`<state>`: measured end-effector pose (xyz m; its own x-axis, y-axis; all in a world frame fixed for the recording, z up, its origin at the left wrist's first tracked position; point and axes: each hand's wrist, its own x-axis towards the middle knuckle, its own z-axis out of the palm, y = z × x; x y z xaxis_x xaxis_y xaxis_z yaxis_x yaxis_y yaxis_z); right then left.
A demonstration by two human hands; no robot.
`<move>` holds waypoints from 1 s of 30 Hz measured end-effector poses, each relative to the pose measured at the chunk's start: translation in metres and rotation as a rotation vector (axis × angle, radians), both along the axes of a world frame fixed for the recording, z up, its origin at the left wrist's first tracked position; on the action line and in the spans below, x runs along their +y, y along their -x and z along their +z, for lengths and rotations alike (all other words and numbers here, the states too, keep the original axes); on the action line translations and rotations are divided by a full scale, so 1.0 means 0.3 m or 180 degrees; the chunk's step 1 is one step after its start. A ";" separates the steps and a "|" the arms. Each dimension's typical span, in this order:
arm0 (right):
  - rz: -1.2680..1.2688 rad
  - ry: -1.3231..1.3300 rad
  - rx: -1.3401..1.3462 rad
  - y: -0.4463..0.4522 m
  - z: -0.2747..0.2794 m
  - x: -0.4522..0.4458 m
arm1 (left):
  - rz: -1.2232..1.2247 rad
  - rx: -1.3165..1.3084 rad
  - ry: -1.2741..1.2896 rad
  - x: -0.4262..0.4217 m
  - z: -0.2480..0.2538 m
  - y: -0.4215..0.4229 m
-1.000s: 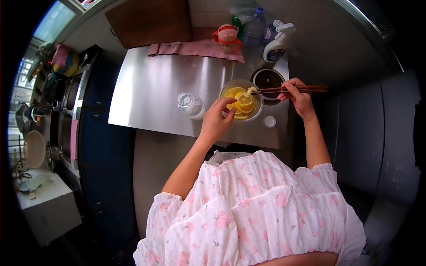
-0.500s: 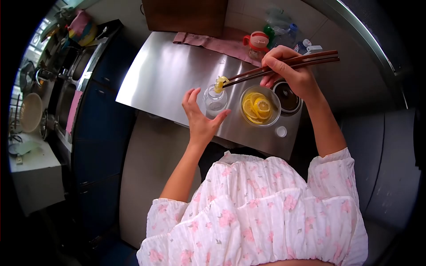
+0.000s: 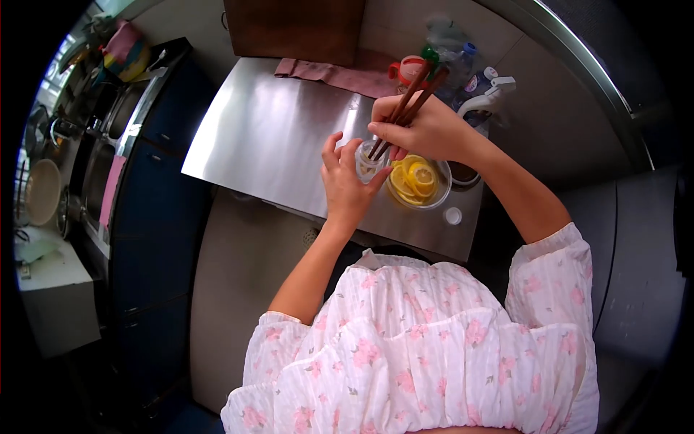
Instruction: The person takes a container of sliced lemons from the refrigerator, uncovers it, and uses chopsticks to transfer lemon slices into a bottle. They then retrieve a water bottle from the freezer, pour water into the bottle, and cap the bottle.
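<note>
Left hand, ours: fingers and thumb parted in a curve about the jar, at its seven-to-eight o'clock; whether the skin presses the glass we cannot tell.

Clear jar: one, standing on the metal table and taken as the centre of our clock, twelve toward the wall; its contents we cannot make out.

Chopsticks: one brown pair, lower ends in the jar's mouth, upper ends slanting toward one o'clock; anything between the tips is hidden from us.

Right hand, ours: closed on the chopsticks, between one and two o'clock.

Remaining items, left to right, as we see them:

Sink: well apart, at nine o'clock, above blue cabinets.

Brown board: leaning at the wall, eleven o'clock.

Pink cloth: laid along the table's back, between eleven and twelve.

Red-lidded cup: one o'clock, partly behind the chopsticks.

Clear bowl: just beside the jar, toward four o'clock, holding yellow lemon slices.

White cap: four o'clock, near the bowl.

Spray bottle: white-headed, two o'clock, beyond our right forearm.
</note>
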<state>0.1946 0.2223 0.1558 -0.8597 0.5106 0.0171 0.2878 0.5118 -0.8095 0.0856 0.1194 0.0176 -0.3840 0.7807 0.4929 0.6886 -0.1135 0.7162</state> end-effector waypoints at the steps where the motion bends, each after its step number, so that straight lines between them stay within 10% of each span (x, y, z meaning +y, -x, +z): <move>1: -0.0111 0.0069 0.0149 0.007 -0.014 0.002 | 0.0014 0.0058 0.0032 0.003 0.003 -0.004; 30: -0.1339 0.0248 0.1441 -0.231 0.123 0.041 | -0.0076 0.0060 0.0097 0.033 0.005 0.011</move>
